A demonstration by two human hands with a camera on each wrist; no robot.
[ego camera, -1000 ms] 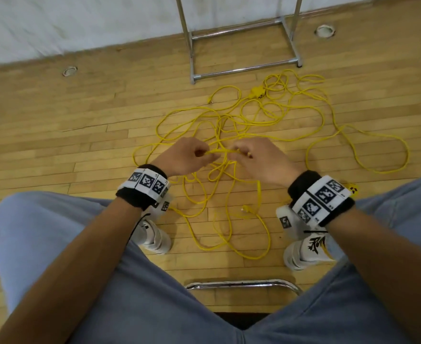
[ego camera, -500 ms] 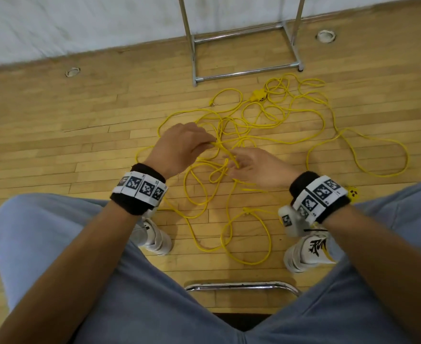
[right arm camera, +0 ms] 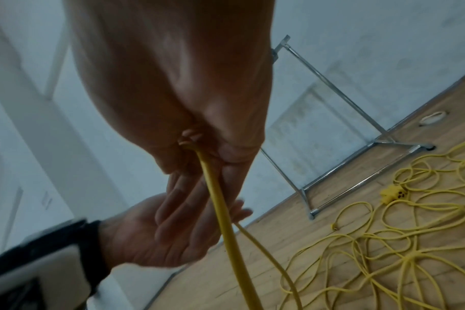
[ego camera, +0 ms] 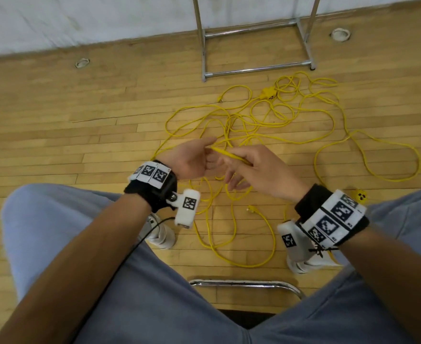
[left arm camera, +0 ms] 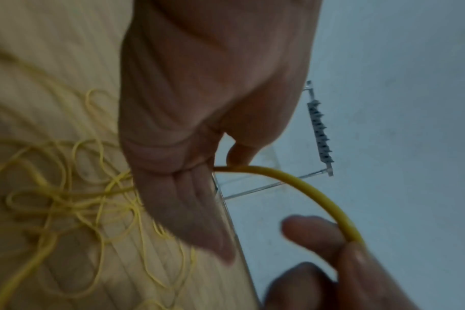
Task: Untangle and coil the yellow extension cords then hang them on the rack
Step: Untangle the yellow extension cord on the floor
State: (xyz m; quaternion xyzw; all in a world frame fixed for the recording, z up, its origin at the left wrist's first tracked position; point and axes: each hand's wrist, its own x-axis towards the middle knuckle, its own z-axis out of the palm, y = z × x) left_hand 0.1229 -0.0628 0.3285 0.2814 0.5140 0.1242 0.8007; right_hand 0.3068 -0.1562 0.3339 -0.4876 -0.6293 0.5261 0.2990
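From the head view, the yellow extension cords (ego camera: 266, 125) are seen spread in a loose tangle over the wooden floor (ego camera: 80, 120), between the person's knees and the foot of the metal rack (ego camera: 254, 36), which stands against the wall. A yellow socket block (ego camera: 268, 93) lies among the far loops, near the rack's base bar, and a plug end (ego camera: 250, 208) rests on the floor between the white shoes.

The rack's upper rail with its row of hooks (left arm camera: 320, 130) is shown only in the left wrist view; the head view cuts it off. The right wrist view alone shows clearly how a single strand (right arm camera: 220, 209) is pinched by the right hand (right arm camera: 178, 88) between thumb and fingertips and runs down from there toward the tangle.

The left hand (ego camera: 192, 160) is held palm up with its fingers mostly straight, just beside the right hand (ego camera: 259, 170). In the left wrist view the same strand (left arm camera: 300, 188) is seen arching from the left hand's (left arm camera: 199, 94) fingers across to the other hand's fingertips (left arm camera: 358, 264); whether it is gripped by the left hand or merely laid across it cannot be told. Both hands are raised above the near edge of the tangle, with loops hanging below them to the floor.
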